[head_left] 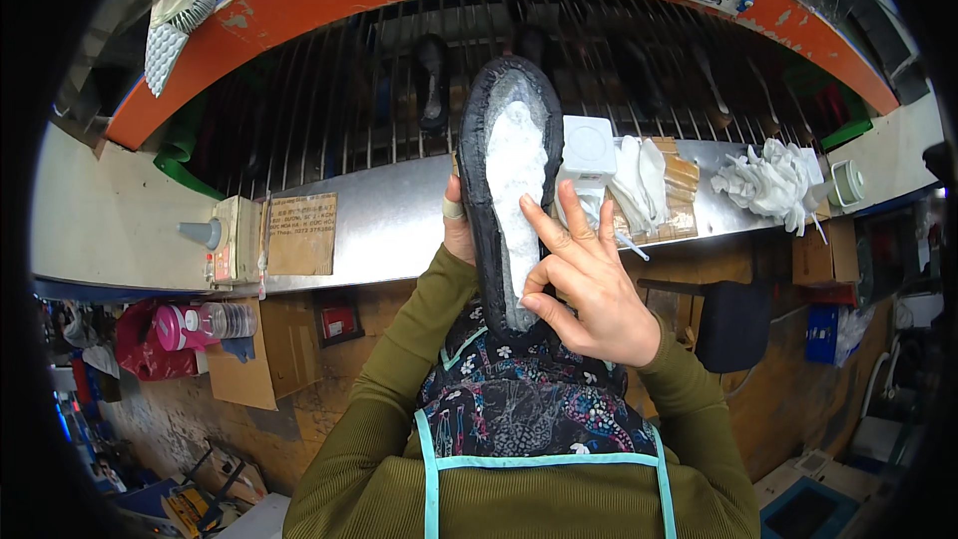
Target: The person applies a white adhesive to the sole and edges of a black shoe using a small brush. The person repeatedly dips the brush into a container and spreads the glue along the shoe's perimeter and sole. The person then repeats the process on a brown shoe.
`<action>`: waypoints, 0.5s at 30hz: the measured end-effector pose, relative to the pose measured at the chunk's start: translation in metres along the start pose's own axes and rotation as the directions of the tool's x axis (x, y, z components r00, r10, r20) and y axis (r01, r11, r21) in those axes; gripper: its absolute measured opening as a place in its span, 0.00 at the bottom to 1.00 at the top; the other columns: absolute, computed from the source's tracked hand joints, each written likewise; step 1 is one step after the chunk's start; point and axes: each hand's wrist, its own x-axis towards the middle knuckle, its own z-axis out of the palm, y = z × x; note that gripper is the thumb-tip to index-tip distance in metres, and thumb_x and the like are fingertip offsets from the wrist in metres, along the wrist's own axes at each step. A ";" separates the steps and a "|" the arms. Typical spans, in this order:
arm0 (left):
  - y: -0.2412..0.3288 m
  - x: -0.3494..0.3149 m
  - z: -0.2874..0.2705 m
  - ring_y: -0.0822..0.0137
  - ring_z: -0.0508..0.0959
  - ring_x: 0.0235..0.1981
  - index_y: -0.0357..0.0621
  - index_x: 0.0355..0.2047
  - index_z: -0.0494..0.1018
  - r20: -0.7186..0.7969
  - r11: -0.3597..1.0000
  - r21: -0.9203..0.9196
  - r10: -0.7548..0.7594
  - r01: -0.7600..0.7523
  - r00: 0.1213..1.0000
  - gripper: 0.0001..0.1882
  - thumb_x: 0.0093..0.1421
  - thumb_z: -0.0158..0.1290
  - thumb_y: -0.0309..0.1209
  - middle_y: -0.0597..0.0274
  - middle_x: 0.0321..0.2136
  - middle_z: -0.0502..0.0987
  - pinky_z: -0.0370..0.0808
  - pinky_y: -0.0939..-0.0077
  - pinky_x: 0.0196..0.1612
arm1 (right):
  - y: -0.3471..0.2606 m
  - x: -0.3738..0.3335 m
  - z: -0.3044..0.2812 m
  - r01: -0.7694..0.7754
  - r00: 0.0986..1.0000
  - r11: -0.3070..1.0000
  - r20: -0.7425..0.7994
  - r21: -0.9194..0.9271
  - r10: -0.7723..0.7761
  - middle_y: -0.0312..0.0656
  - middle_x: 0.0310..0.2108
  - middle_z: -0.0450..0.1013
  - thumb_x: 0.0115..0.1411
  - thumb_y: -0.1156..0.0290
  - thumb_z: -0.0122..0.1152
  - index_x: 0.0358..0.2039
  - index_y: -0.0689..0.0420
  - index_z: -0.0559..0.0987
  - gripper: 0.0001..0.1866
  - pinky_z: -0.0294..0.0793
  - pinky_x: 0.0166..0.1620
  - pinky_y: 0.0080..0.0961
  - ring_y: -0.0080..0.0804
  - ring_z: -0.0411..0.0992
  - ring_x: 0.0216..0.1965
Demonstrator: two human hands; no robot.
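A black shoe (479, 230) is held upright in front of me, its unfinished underside facing me and its toe end at the top. Along the middle of that underside lies a thin white filler piece (516, 155), with greyish material around its edges. My left hand (458, 227) grips the shoe from its left side; most of its fingers are hidden behind. On the other side, my right hand (596, 291) has its thumb and index finger pinched at the filler's lower part. Another fingertip presses the filler higher up, while the remaining fingers are raised.
Behind the metal-edged bench (384, 210), a rack of bars (329, 100) carries several dark shoes. A white box (589, 148), folded white gloves (639, 185) and a crumpled white cloth heap (768, 183) stand to the right. Left are a cardboard piece (301, 234) and a pink-lidded bottle (190, 327).
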 end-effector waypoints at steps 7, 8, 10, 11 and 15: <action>0.004 0.013 -0.002 0.55 0.67 0.60 0.47 0.65 0.54 0.011 0.989 0.145 0.017 -0.019 1.000 0.51 0.52 0.42 0.72 0.50 0.60 0.64 0.69 0.59 0.62 | 0.008 0.004 -0.003 0.079 0.997 0.994 0.021 -0.074 -0.078 0.49 0.68 0.53 0.56 0.68 0.63 0.25 0.54 0.72 0.09 0.23 0.62 0.72 0.55 0.34 0.72; 0.005 0.013 -0.002 0.55 0.67 0.60 0.47 0.65 0.54 0.003 0.990 0.137 0.021 -0.022 1.000 0.52 0.52 0.42 0.72 0.50 0.60 0.64 0.69 0.59 0.62 | 0.010 0.005 -0.004 0.091 0.994 0.990 0.070 -0.107 -0.084 0.50 0.68 0.52 0.56 0.67 0.63 0.25 0.54 0.72 0.09 0.23 0.61 0.74 0.56 0.34 0.72; 0.005 0.013 0.001 0.56 0.70 0.58 0.46 0.65 0.56 -0.014 0.995 0.098 0.032 -0.030 0.999 0.51 0.52 0.45 0.71 0.51 0.58 0.66 0.70 0.61 0.60 | 0.011 0.006 -0.007 0.070 0.997 0.997 -0.045 0.039 -0.068 0.53 0.68 0.53 0.55 0.65 0.64 0.26 0.54 0.73 0.10 0.22 0.60 0.75 0.60 0.33 0.71; 0.005 0.013 0.003 0.58 0.72 0.56 0.46 0.64 0.57 -0.025 0.997 0.063 0.036 -0.034 0.999 0.50 0.51 0.48 0.70 0.52 0.56 0.68 0.72 0.62 0.58 | 0.012 0.008 -0.009 0.057 0.995 0.994 -0.085 0.098 -0.049 0.54 0.67 0.53 0.54 0.64 0.64 0.26 0.54 0.73 0.10 0.22 0.60 0.75 0.62 0.32 0.71; 0.005 0.013 0.008 0.59 0.76 0.51 0.42 0.62 0.59 0.002 0.999 0.041 0.023 -0.023 1.000 0.51 0.49 0.53 0.68 0.51 0.53 0.71 0.76 0.64 0.55 | 0.047 0.048 -0.025 0.009 0.935 0.994 -0.353 0.113 0.031 0.56 0.66 0.54 0.55 0.64 0.61 0.33 0.54 0.76 0.09 0.24 0.67 0.54 0.58 0.31 0.71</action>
